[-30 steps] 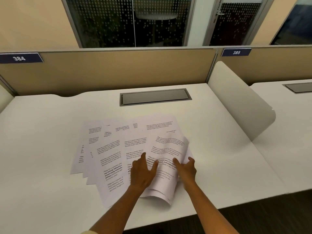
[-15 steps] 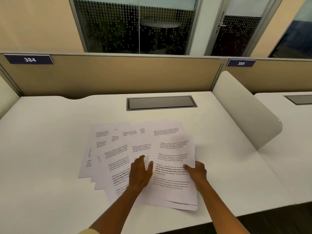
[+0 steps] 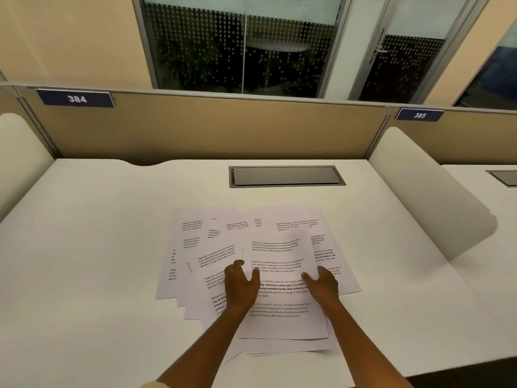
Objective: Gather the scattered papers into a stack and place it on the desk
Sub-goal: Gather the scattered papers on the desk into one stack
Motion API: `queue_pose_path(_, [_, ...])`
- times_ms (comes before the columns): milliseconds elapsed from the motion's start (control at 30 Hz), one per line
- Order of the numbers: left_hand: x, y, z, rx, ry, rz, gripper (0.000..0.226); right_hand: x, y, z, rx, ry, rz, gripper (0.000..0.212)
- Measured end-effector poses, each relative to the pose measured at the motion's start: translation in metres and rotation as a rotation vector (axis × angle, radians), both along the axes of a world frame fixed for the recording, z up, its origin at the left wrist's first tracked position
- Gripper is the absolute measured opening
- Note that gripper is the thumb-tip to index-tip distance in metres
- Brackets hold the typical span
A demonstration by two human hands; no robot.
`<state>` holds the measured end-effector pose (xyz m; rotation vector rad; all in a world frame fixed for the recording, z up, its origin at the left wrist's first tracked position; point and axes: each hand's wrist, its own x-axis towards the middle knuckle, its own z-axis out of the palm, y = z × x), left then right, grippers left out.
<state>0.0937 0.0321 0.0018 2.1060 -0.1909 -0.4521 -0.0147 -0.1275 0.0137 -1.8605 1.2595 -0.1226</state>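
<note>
The papers (image 3: pixel 223 253) lie fanned out on the white desk (image 3: pixel 98 247), mostly to the left of and farther away than both hands. The top sheet (image 3: pixel 279 275) runs long from near to far. The left hand (image 3: pixel 241 289) lies flat, fingers spread, on its left edge. The right hand (image 3: pixel 324 285) is open and holds its right edge. The left hand is nearer the loose sheets, so it should probably sweep them in.
</note>
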Motion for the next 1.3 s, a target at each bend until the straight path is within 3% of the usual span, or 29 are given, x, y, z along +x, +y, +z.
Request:
queue_pose_path(333, [0.017, 0.01, -0.002, -0.089, 0.082, -0.021, 0.061, 0.015, 0.017, 0.001, 0.095, -0.008, -0.034, 0.069])
queue_pose_path(600, [0.03, 0.01, -0.002, -0.214, 0.255, 0.089, 0.062, 0.017, 0.032, 0.002, 0.047, 0.027, -0.014, 0.077])
queue_pose_path(967, [0.028, 0.002, -0.001, -0.159, 0.236, 0.041, 0.063, 0.022, 0.016, 0.001, 0.166, -0.069, -0.048, 0.07])
queue_pose_path(1233, [0.039, -0.009, 0.003, -0.077, 0.212, 0.126, 0.064, 0.031, -0.008, 0.003, 0.267, -0.071, -0.093, 0.085])
queue_pose_path(1300, [0.041, -0.015, 0.004, -0.066, 0.193, 0.144, 0.062, 0.032, -0.018, 0.003, 0.252, -0.078, -0.095, 0.075])
